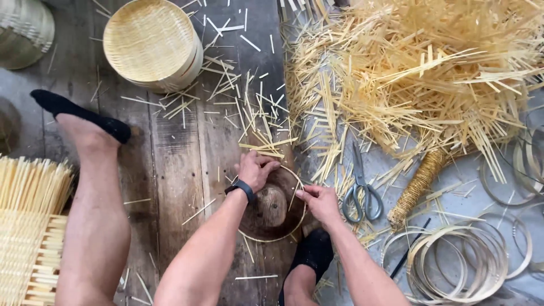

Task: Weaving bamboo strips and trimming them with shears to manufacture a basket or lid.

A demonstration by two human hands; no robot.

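Note:
I look down at a round dark wooden block [272, 211] on the plank floor, with a thin bamboo hoop [301, 218] fitted around its edge. My left hand [255, 169] presses on the hoop at the block's far left rim; a black band sits on its wrist. At the right rim my right hand [320, 203] pinches the hoop between fingers and thumb. Short bamboo strips lie across the block between my hands.
Scissors [360, 192] lie just right of my right hand. A large heap of cut bamboo strips [430, 68] fills the upper right. Stacked bamboo hoops [453, 263] lie lower right, a woven round lid stack [152, 42] upper left, strip bundles [28, 226] at left. My legs flank the block.

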